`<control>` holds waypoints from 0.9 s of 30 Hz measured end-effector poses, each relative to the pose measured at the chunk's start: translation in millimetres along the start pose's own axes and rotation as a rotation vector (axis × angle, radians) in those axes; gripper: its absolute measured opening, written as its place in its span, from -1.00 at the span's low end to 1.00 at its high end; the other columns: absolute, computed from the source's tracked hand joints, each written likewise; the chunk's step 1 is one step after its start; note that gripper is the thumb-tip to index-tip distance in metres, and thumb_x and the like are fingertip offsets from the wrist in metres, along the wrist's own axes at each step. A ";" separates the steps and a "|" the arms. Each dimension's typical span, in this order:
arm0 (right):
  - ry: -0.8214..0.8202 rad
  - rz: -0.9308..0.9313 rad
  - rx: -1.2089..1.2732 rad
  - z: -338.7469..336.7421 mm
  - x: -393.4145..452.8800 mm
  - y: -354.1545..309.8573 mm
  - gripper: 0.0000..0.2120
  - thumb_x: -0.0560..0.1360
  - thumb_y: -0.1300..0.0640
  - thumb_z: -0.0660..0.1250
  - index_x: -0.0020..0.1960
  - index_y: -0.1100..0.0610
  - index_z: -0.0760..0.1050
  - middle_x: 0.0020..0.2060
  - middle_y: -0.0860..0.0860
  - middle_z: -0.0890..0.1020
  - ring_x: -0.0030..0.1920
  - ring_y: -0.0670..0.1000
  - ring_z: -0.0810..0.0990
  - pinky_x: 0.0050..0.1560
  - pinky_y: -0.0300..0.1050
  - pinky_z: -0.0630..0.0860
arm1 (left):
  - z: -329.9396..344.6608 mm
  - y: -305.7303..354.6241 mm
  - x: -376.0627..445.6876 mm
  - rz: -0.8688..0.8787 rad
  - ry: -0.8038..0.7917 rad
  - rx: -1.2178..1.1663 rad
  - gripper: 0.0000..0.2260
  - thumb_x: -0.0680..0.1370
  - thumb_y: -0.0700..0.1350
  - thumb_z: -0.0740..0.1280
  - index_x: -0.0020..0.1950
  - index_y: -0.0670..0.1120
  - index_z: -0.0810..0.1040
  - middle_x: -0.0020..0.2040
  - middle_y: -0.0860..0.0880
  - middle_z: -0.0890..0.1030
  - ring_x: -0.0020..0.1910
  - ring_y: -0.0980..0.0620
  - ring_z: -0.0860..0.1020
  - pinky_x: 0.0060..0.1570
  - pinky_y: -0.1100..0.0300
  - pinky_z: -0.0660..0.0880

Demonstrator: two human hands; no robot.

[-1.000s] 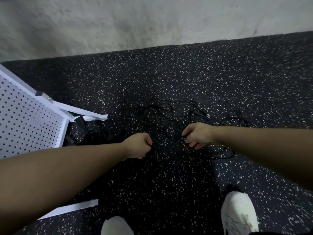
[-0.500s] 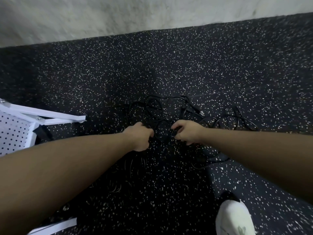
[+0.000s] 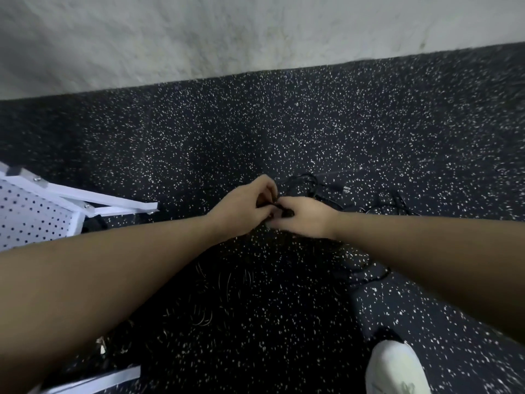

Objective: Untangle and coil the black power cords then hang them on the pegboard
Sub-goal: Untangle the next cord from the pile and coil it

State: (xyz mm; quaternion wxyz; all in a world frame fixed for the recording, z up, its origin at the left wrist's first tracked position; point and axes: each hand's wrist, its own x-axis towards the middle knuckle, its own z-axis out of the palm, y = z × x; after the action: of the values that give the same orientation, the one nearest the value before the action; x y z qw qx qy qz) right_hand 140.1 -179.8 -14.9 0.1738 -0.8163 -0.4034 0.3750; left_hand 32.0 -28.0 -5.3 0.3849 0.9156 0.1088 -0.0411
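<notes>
In the head view, the left hand point(image 3: 244, 206) and the right hand point(image 3: 305, 216) meet over the speckled floor point(image 3: 255, 132), fingertips almost touching. Both pinch a short stretch of black cord point(image 3: 279, 207) between curled fingers. The rest of the power cords point(image 3: 312, 183) lies in loose, overlapping loops on the floor just beyond and to the right of the hands. The white pegboard point(image 3: 31, 217) stands well apart at the left edge, nothing visibly hung on it.

The risk appears to lie in the pull. If the hands draw apart while a crossing loop sits over the held stretch, the knot would likely tighten rather than open. Black cord on dark flooring is hard to trace, so the wrong strand may get fed through. A white shoe point(image 3: 397, 368) stands near the trailing cord; stepping on it would snag the pile.
</notes>
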 end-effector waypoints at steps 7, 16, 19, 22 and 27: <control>0.066 0.011 0.409 -56.2 -48.5 -38.5 -0.77 0.70 -0.02 0.18 0.12 0.11 0.51 0.06 0.01 0.72 0.01 0.11 0.73 0.10 -0.02 0.66 | -50.7 49.8 -22.3 -0.218 0.013 -0.260 -0.71 0.54 -0.03 0.50 0.21 -0.05 0.59 -0.04 0.06 0.66 -0.11 0.12 0.63 -0.16 0.27 0.52; 0.171 -0.021 0.225 -119.9 -130.3 -89.1 -0.77 0.75 0.03 0.05 0.33 -0.07 0.40 -0.37 0.07 0.58 -0.41 0.02 0.56 -0.33 -0.15 0.57 | -88.8 90.2 -84.9 -0.282 -0.092 0.045 -0.55 0.58 -0.27 0.40 0.45 -0.03 0.45 0.20 -0.05 0.62 -0.01 0.02 0.62 -0.12 0.24 0.55; 0.143 0.017 0.048 -127.0 -155.2 -105.6 -0.66 0.74 0.10 0.07 0.42 -0.24 0.32 -0.22 0.07 0.60 -0.38 -0.02 0.53 -0.32 -0.15 0.55 | -99.8 109.5 -104.1 -0.181 0.021 -0.022 -0.69 0.67 -0.25 0.25 0.39 -0.02 0.38 0.00 -0.01 0.67 -0.18 0.05 0.66 -0.35 0.27 0.50; 0.038 0.074 -0.259 -124.6 -176.2 -119.9 -0.57 0.71 0.13 0.14 0.48 -0.27 0.29 0.22 0.11 0.61 -0.28 -0.02 0.52 -0.26 -0.14 0.55 | -108.8 135.3 -117.5 -0.104 0.109 -0.110 -0.81 0.70 -0.19 0.22 0.29 0.00 0.34 -0.04 0.01 0.69 -0.28 0.03 0.61 -0.24 0.11 0.60; 0.018 0.128 -0.480 -110.4 -206.8 -150.2 -0.32 0.64 -0.09 0.29 0.64 -0.18 0.00 0.47 0.11 0.45 0.14 0.06 0.59 0.20 -0.06 0.44 | -114.8 178.1 -135.2 0.060 0.230 -0.250 -0.88 0.70 -0.14 0.23 0.10 0.09 0.36 -0.11 0.05 0.73 -0.36 0.01 0.48 -0.33 0.12 0.44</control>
State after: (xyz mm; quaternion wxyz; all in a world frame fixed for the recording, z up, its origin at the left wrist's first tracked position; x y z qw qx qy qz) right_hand 62.5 -248.6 243.4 -0.0458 -0.8613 -0.4269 0.2715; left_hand -59.4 -89.9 220.5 0.4819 0.8621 0.1289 0.0892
